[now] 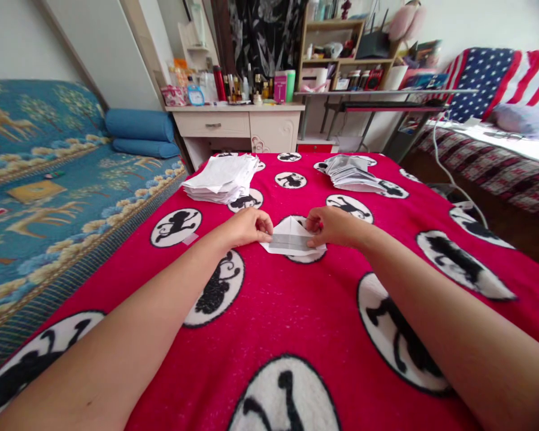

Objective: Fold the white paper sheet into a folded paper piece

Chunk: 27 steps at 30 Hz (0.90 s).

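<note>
A partly folded sheet of paper (291, 239) lies in front of me, with a pointed top and a grey band across its lower part. My left hand (251, 228) pinches its left edge between thumb and fingers. On the opposite side, my right hand (330, 226) grips the right edge the same way. Beyond my left hand is a stack of white paper sheets (224, 176). Past my right hand sits a pile of folded papers (353, 172), fanned toward the right.
A red cloth (269, 323) with black-and-white oval figures covers the table. A blue patterned sofa (63, 197) runs along the left. Behind stand a white dresser (224, 123) crowded with bottles and a desk with shelves (354, 99). At right is a bed (512, 155).
</note>
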Each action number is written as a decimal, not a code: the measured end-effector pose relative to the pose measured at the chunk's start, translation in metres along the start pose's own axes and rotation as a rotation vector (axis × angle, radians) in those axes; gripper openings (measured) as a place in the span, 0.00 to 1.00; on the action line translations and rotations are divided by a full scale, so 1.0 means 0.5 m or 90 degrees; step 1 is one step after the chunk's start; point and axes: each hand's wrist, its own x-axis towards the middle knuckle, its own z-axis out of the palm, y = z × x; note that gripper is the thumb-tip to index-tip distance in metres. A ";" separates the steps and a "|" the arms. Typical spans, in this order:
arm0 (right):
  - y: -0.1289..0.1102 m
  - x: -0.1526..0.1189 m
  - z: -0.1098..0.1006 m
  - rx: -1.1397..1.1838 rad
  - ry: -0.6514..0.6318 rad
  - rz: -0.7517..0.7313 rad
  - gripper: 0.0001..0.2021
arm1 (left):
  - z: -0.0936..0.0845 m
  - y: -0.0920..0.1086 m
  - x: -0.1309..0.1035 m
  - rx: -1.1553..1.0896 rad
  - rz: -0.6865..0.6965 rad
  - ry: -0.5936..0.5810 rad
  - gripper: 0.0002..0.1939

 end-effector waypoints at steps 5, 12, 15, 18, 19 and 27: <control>-0.003 -0.003 -0.011 0.012 -0.083 -0.036 0.08 | -0.021 -0.013 -0.006 -0.021 0.034 -0.060 0.07; -0.016 -0.011 -0.020 -0.099 -0.112 -0.042 0.15 | -0.031 -0.016 -0.005 0.015 0.006 -0.118 0.14; -0.017 -0.011 -0.019 -0.097 -0.111 -0.053 0.15 | -0.014 0.004 -0.005 0.105 0.022 -0.065 0.14; -0.013 -0.008 -0.018 -0.082 -0.114 -0.062 0.15 | 0.003 0.032 -0.011 0.272 0.008 0.009 0.12; -0.011 -0.008 -0.018 -0.081 -0.114 -0.066 0.14 | 0.007 0.041 -0.014 0.314 -0.007 0.013 0.11; -0.016 -0.010 -0.018 -0.110 -0.100 -0.063 0.15 | 0.001 0.068 -0.028 0.442 -0.012 -0.057 0.17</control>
